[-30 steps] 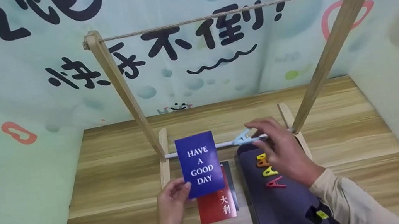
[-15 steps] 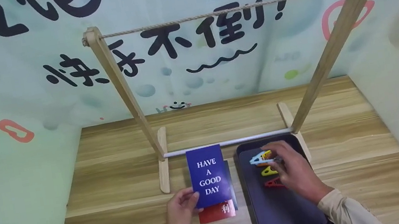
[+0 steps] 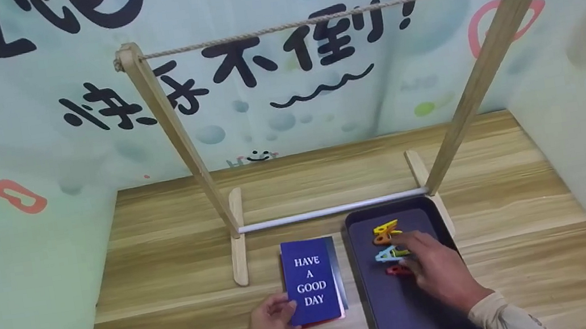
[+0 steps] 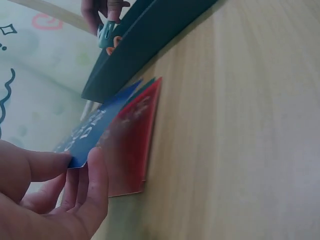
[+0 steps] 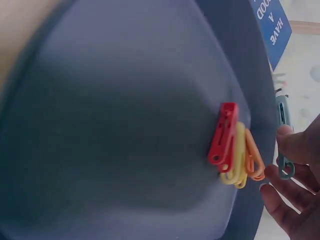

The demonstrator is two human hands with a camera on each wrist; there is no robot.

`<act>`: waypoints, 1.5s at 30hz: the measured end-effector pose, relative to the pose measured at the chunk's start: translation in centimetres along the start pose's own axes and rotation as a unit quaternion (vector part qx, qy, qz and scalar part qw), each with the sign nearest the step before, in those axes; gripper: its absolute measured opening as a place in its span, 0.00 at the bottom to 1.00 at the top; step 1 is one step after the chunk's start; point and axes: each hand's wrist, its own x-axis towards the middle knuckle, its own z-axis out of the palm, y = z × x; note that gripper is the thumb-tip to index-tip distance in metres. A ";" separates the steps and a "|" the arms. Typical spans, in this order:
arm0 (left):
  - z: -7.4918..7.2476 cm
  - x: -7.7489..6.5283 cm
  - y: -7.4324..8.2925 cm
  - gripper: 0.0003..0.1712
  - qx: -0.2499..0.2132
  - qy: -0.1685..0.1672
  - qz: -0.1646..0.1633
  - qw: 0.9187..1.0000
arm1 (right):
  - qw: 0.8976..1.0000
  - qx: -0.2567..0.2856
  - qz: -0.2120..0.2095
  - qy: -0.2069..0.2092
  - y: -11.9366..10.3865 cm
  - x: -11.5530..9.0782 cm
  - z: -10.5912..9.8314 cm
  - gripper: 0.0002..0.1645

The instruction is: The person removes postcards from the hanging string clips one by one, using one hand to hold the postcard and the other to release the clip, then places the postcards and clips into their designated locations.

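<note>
My left hand (image 3: 268, 323) pinches the lower left corner of a blue card (image 3: 310, 271) printed "HAVE A GOOD DAY". In the left wrist view the card tilts just above a red card (image 4: 131, 155) lying on the table. A dark card (image 3: 339, 278) shows along the blue card's right edge. Over the dark tray (image 3: 406, 320), my right hand (image 3: 440, 270) pinches a light blue clothespin (image 5: 283, 112) between thumb and fingers. Below it in the tray lie a red clothespin (image 5: 224, 135), a yellow clothespin (image 5: 239, 150) and an orange clothespin (image 5: 254, 152).
Behind the cards and tray stands a wooden frame with a left post (image 3: 173, 129) and a right post (image 3: 481, 75). A rope (image 3: 263, 31) joins the post tops, and a white rod (image 3: 328, 211) runs between the feet. Printed fabric walls (image 3: 321, 120) enclose the table (image 3: 172, 285).
The blue card has come down toward me onto the other cards, the left hand still holding it. The right hand has brought the light blue clothespin from near the rod down over the tray.
</note>
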 end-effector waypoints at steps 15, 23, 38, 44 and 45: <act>1.5 -0.3 -1.2 0.13 0.172 0.126 -0.014 0.977 | 0.998 -0.012 0.038 -0.045 0.5 -0.7 1.3 0.21; 2.1 -0.3 -1.2 0.13 0.265 0.178 0.010 0.948 | 0.997 -0.018 0.043 -0.056 0.3 -0.8 1.5 0.21; 1.9 -0.3 -1.2 0.12 0.244 0.164 0.004 0.956 | 0.999 -0.019 0.046 -0.012 0.1 -1.3 1.7 0.27; 1.8 -0.3 -1.1 0.11 0.238 0.145 -0.006 0.960 | 0.998 -0.013 0.051 0.021 0.0 -1.9 1.4 0.28; 1.7 -0.3 -1.0 0.11 0.240 0.142 -0.009 0.960 | 0.998 -0.012 0.048 0.025 -0.1 -2.0 1.3 0.28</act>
